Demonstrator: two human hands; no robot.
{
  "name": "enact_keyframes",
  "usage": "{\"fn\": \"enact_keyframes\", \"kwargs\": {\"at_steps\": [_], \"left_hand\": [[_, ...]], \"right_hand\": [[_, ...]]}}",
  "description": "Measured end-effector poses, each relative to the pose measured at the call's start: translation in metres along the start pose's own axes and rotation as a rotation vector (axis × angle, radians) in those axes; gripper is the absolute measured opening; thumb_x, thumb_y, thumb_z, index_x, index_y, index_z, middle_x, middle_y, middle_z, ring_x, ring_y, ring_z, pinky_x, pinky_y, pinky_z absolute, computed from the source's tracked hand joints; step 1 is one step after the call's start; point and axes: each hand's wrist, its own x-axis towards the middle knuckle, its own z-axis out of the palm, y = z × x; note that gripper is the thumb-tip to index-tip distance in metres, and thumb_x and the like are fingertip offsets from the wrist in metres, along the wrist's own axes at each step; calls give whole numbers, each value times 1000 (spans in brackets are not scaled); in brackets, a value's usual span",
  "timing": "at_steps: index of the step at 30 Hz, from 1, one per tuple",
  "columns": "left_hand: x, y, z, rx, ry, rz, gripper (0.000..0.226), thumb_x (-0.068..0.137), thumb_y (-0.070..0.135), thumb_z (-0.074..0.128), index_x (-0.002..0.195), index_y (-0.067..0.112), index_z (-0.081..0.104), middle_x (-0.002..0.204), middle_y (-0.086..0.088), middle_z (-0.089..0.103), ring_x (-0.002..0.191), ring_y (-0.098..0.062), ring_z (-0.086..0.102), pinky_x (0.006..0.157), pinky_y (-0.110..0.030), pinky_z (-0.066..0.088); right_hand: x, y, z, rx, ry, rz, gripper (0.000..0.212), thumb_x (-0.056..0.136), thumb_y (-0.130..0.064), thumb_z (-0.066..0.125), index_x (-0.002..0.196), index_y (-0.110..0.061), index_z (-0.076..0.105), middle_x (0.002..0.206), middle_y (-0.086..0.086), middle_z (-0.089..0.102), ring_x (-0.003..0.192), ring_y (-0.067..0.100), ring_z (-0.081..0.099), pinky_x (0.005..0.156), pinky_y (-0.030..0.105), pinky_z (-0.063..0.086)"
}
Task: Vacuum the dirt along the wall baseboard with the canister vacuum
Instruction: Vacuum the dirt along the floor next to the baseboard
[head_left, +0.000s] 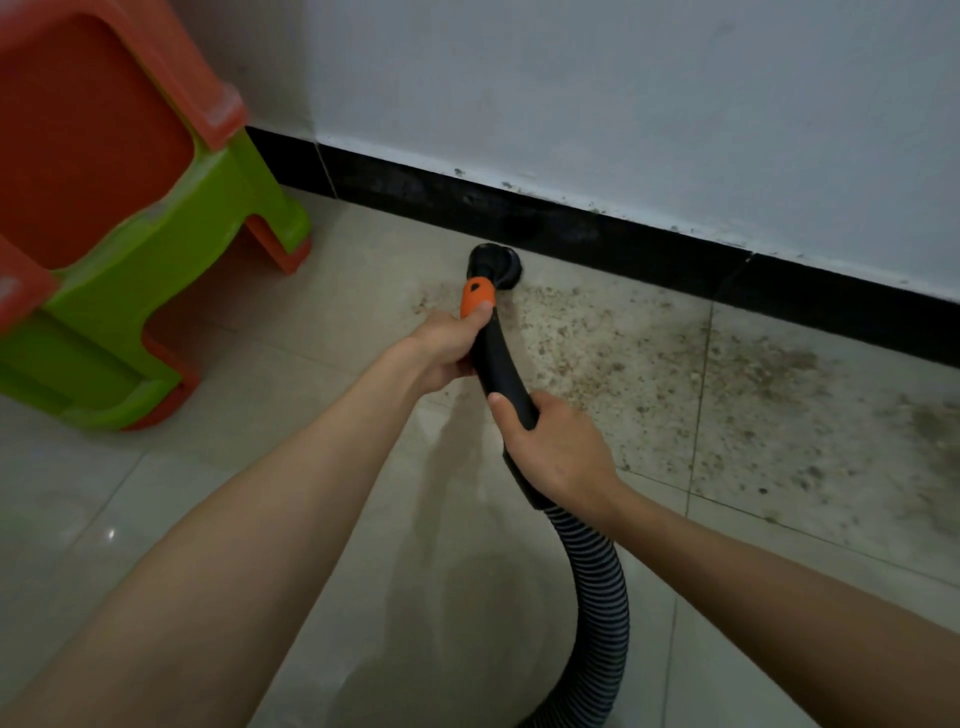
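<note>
A black vacuum wand (498, 358) with an orange collar (477, 296) ends in a round black brush nozzle (496, 266). The nozzle sits on the floor tiles just in front of the black baseboard (597, 234). My left hand (447, 345) grips the wand right below the orange collar, thumb on the orange part. My right hand (556, 452) grips the wand's lower end, where the ribbed black hose (597, 577) begins. Brown dirt (675, 364) is spread over the tiles to the right of the nozzle, along the baseboard. The canister is out of view.
Stacked orange and green plastic stools (130, 234) stand at the left, close to the wall corner. The hose curves down and leaves the frame at the bottom. A white wall (623, 104) rises above the baseboard, with specks along its lower edge.
</note>
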Motion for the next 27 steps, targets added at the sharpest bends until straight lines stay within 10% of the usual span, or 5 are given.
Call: {"fn": "enact_keyframes", "kwargs": {"at_steps": [14,27], "left_hand": [[-11,-5,74,105,-115,23,47,98,31,48,126,-7,45,105,-13,59,95,-25,58,79,-34,50],[3,19,-20,16,239,151,50,97,31,52,123,-11,45,113,-17,56,92,-26,58,68,-31,50]], "right_hand": [[-27,43,-30,44,130,113,39,93,-61,40,79,-25,48,69,-4,59,62,15,59,52,28,41],[25,-38,-5,-82,-31,-41,49,94,-64,35,95,-20,54,80,2,62,74,23,62,57,31,43]]}}
